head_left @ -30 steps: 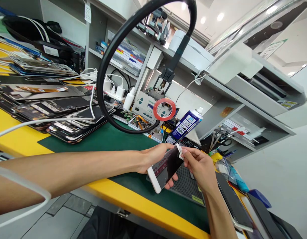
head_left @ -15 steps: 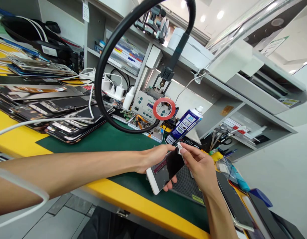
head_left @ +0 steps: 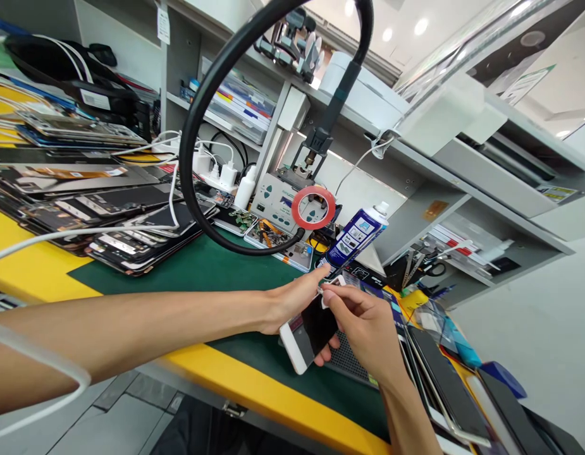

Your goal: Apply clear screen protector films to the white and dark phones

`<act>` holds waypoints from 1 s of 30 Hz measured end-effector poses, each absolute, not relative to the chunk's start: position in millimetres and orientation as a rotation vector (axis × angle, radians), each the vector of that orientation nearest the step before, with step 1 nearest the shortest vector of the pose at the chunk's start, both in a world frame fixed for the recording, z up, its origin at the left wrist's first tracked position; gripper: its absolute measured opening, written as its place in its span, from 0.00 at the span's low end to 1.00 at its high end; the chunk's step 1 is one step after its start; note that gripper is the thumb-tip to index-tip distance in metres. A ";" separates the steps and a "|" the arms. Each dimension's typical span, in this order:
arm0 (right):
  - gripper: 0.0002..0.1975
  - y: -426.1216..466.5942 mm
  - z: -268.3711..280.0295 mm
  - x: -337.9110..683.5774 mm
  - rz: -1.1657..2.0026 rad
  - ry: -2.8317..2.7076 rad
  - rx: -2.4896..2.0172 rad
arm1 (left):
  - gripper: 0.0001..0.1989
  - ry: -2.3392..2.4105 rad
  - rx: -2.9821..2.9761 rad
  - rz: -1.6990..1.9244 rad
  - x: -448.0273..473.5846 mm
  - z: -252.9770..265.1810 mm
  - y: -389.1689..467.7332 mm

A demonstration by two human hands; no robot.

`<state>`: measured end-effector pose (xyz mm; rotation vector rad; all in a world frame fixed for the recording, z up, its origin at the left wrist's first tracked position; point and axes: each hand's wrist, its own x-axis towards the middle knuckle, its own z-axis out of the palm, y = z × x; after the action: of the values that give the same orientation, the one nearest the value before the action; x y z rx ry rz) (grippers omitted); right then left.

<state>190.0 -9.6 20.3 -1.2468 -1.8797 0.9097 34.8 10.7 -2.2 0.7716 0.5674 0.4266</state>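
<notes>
- Smooth yellow workbench edge (head_left: 254,390), straight and glossy, borders a matte dark-green mat (head_left: 145,268); grey floor tiles lie below.
- Flat rectangular phone with a white frame and glossy black glass (head_left: 315,325) is held tilted above the mat's right part; its glass carries reflections.
- Left hand (head_left: 292,303) is curled around the phone, thumb along the upper edge, fingertips showing beyond the opposite edge; right hand (head_left: 368,322) is narrowed to a pinch on a small white piece (head_left: 324,299) at the glass's upper end; its material is too small to tell.
- Dark perforated mesh panel (head_left: 351,357) lies partly hidden beneath the hands.
- Cylindrical blue spray can with a white cap (head_left: 351,237) stands beyond them; left of it, a flat red ring (head_left: 296,207) hangs before a boxy pale-grey device (head_left: 273,202); a thick black flexible tube (head_left: 190,133) loops over the mat.
</notes>
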 end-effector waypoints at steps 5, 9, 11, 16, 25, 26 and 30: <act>0.15 -18.3 14.8 184.7 0.919 -2.069 -1.171 | 0.37 0.635 0.644 0.484 32.5 -1.7 13.8; 0.11 -22.2 11.2 178.8 0.670 -2.326 -1.037 | 0.32 0.720 0.590 0.571 30.7 -5.7 15.6; 0.10 -24.9 11.0 175.3 0.624 -2.399 -0.962 | 0.30 0.703 0.585 0.585 31.0 -8.1 16.1; 0.11 -30.3 9.6 172.0 0.643 -2.500 -0.877 | 0.26 0.593 0.550 0.574 32.6 -6.7 15.3; 0.11 -33.2 5.1 173.1 0.666 -2.576 -0.841 | 0.25 0.590 0.521 0.610 33.9 -4.1 13.0; 0.11 -33.4 5.9 173.4 0.665 -2.580 -0.856 | 0.25 0.589 0.523 0.618 34.2 -4.9 13.3; 0.10 -34.9 11.9 175.4 0.697 -2.627 -0.955 | 0.25 0.597 0.509 0.628 35.8 -8.1 15.6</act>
<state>175.4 -34.9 11.9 -0.9548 -2.6274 0.6971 35.8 15.6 -8.1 0.5091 0.5967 0.6277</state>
